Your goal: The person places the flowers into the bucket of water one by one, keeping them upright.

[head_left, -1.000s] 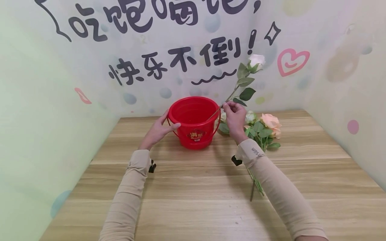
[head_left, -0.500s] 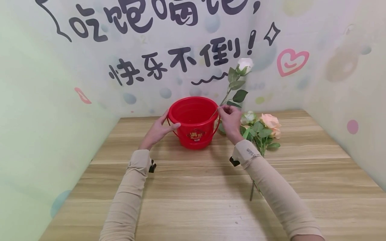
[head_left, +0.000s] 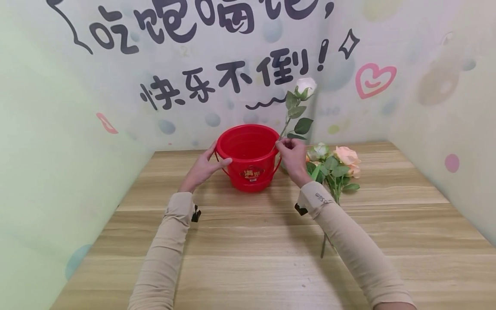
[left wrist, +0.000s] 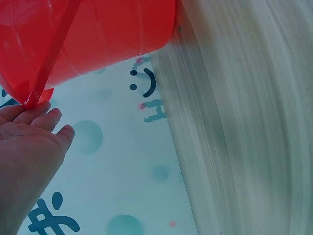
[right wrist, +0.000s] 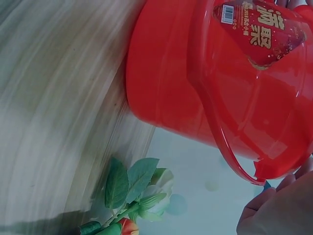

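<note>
A red bucket (head_left: 248,172) with a gold-printed label stands upright on the table. My left hand (head_left: 199,172) rests against its left rim, thumb along the front of the rim and fingers spread at the side. In the left wrist view, the fingers (left wrist: 36,117) lie extended at the handle's end below the rim. My right hand (head_left: 293,156) pinches the stem of a white rose (head_left: 305,88) at the bucket's right rim. The rose's bloom and leaves lean up and right above the hand. Its lower stem passes into the bucket, mostly hidden by the rim.
Right of the bucket lies a bunch of artificial flowers with a peach rose (head_left: 347,156) and a white-green rose (head_left: 320,150), stems toward the front. My right forearm partly covers them. A printed wall (head_left: 217,99) rises behind the wooden table (head_left: 248,258).
My right hand has moved left and slightly down to the rim, carrying the white rose, which stands more upright and lower. My left hand and the bucket have stayed put.
</note>
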`<state>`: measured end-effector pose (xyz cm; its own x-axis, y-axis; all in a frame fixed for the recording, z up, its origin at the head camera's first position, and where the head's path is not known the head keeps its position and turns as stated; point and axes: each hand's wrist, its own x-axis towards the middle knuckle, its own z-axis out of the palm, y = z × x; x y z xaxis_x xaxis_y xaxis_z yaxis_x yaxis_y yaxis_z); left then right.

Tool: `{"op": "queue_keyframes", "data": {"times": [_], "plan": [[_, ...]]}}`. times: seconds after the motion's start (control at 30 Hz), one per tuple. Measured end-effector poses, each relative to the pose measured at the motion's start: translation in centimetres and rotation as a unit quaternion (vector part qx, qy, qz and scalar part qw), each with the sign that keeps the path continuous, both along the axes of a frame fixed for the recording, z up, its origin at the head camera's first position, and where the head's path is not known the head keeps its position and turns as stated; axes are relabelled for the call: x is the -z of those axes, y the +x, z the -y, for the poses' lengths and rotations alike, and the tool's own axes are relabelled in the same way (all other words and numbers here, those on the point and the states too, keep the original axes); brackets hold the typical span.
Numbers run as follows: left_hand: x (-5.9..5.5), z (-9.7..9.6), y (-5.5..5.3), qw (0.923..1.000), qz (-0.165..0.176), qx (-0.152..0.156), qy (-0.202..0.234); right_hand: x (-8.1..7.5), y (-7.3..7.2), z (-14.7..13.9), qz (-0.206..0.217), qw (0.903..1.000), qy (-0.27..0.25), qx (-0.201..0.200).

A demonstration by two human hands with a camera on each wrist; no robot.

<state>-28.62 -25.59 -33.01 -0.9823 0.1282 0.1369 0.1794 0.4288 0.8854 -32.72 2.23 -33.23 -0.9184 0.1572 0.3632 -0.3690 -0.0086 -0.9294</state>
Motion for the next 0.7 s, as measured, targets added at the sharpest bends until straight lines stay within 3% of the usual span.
{"op": "queue_keyframes", "data": {"times": [0.33, 0.7], "plan": [[0.08, 0.00, 0.01, 1.0000, -0.004, 0.001, 0.004, -0.09, 0.17, -0.22, 0.024, 0.9995, 0.018, -0.005], [-0.31, -0.23, 0.32, 0.9999, 0.009, 0.000, 0.009, -0.28, 0.40, -0.31, 0.039, 0.9964, 0.075, -0.006]]}}
